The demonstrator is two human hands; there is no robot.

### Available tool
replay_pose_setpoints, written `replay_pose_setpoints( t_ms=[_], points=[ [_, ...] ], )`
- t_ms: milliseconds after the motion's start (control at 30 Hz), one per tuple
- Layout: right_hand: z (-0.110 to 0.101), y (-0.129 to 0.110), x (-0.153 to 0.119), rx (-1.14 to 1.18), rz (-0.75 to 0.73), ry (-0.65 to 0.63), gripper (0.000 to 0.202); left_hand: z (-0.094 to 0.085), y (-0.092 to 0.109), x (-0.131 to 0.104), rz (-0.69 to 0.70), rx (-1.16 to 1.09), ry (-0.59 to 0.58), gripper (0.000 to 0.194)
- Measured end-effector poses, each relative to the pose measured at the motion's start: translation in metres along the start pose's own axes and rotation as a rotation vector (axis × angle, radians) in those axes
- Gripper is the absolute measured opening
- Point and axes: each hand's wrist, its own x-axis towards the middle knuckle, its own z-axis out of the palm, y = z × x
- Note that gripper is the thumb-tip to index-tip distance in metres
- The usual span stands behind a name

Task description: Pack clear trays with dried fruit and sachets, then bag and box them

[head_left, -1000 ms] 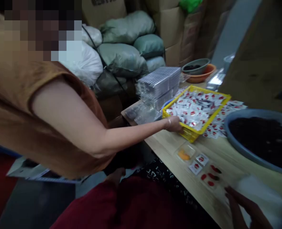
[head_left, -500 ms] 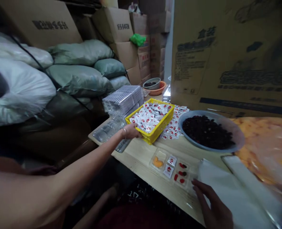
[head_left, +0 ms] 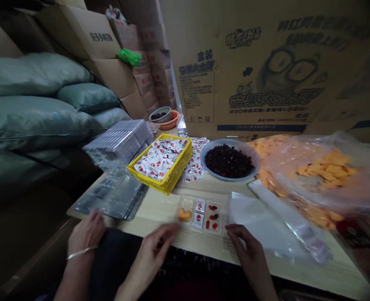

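A clear compartmented plastic tray (head_left: 189,202) lies on the table in front of me. Orange pieces (head_left: 185,215) sit in its left part, white printed sachets (head_left: 198,220) in the middle, and red and dark pieces (head_left: 214,217) on the right. At the tray's right edge, the fingertips of my right hand (head_left: 249,248) are pinched together on its rim. My left hand (head_left: 153,248) hovers by the tray's lower left corner. Its fingers are bent and slightly blurred, with the thumb apart and nothing visible between them.
Another person's hand (head_left: 87,232) with a bracelet rests by stacked clear lids (head_left: 110,198). Behind stand a yellow basket (head_left: 180,167) of sachets, loose sachets, and a bowl (head_left: 204,161) of dark pieces. A plastic bag (head_left: 254,217) lies at right, near orange slices (head_left: 332,169).
The view has swung right. The other person's braceleted hand has left the yellow basket and is now by the clear lids. My left hand has risen to the tray; my right stays at its edge.
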Motion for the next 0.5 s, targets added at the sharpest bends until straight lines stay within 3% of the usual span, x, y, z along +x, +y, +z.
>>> replay_pose_setpoints(
  t_ms=[67, 167, 267, 333, 367, 433, 500],
  points=[
    [-0.001, 0.0, -0.002, -0.003, 0.012, -0.001, 0.032, 0.016, -0.014, -0.013, 0.195, 0.196, 0.099, 0.041],
    [0.0, 0.003, -0.001, 0.009, 0.042, -0.046, 0.031, 0.034, -0.042, 0.007, 0.45, 0.319, 0.382, 0.046],
    [0.012, 0.005, 0.012, 0.079, 0.073, -0.109, 0.032, 0.04, -0.073, 0.039, 0.25, 0.137, 0.542, 0.045],
    [0.031, 0.003, 0.03, 0.164, 0.069, -0.126, 0.039, 0.039, -0.083, 0.055, 0.12, 0.062, 0.598, 0.05],
    [0.043, 0.001, 0.04, 0.204, 0.053, -0.135, 0.044, 0.038, -0.083, 0.061, 0.13, 0.073, 0.626, 0.053],
    [0.073, -0.007, 0.063, 0.268, 0.017, -0.171, 0.056, 0.035, -0.074, 0.071, 0.31, 0.197, 0.632, 0.062],
    [0.105, -0.016, 0.084, 0.333, 0.033, -0.239, 0.065, 0.031, -0.062, 0.078, 0.574, 0.434, 0.516, 0.085]
  ],
)
